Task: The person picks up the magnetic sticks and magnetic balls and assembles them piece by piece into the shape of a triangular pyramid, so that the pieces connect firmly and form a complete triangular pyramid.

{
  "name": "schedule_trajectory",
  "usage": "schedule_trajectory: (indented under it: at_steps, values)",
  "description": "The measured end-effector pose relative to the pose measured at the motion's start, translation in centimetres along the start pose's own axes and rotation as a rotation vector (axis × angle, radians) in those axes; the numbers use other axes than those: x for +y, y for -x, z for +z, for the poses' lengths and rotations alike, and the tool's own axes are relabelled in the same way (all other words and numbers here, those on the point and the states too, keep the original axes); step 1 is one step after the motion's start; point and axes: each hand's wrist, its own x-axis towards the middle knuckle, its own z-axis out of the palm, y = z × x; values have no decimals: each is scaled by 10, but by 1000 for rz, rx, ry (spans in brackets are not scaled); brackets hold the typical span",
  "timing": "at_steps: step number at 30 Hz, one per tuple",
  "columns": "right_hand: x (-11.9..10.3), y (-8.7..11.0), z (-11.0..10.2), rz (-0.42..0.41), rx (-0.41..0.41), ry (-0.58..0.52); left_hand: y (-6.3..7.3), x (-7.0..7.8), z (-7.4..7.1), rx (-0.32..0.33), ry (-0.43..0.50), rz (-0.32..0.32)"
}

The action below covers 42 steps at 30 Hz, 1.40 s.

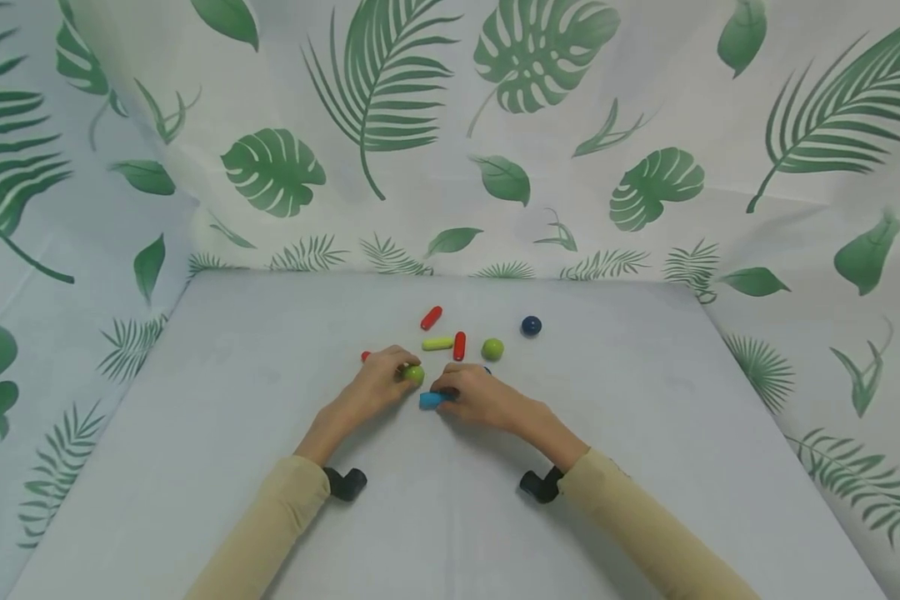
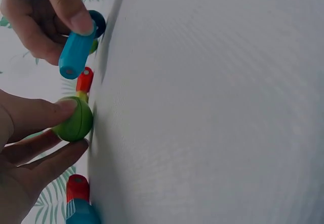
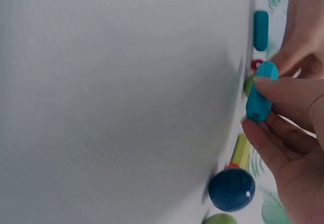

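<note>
Handling step, apparently — left hand [image 1: 372, 382] pinching green ball [image 1: 415, 376], right hand [image 1: 489, 398] pinching blue stick [image 1: 431, 401], both on near side of yellow stick [image 1: 438, 343] — next move likely calls for steady grips.

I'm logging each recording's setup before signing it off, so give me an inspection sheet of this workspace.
Surface: pale tabletop, flat, no spill seen.
Job's things: held green ball and held blue peg, near each other.
Clutter: red pegs, yellow peg, second green ball, dark blue balls (one partly hidden), second blue peg; all loose.
Grippers: left hand pinches the held green ball; right hand pinches the held blue peg; black devices at both cuffs.
Cables: nothing seen.
Surroundings: white leaf-print sheeting behind and on both sides.
</note>
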Motion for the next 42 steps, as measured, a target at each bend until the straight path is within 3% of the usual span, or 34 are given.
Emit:
schedule_trajectory:
  at_steps: [13, 22, 42]
  values:
    - [13, -16, -19, 94, 49, 26, -1, 0, -1, -4, -5, -30]
    - [17, -20, -16, 69, 49, 30, -2, 2, 3, 2, -17, -11]
    - [36, 18, -28, 131, 94, 49, -1, 3, 2, -21, -22, -56]
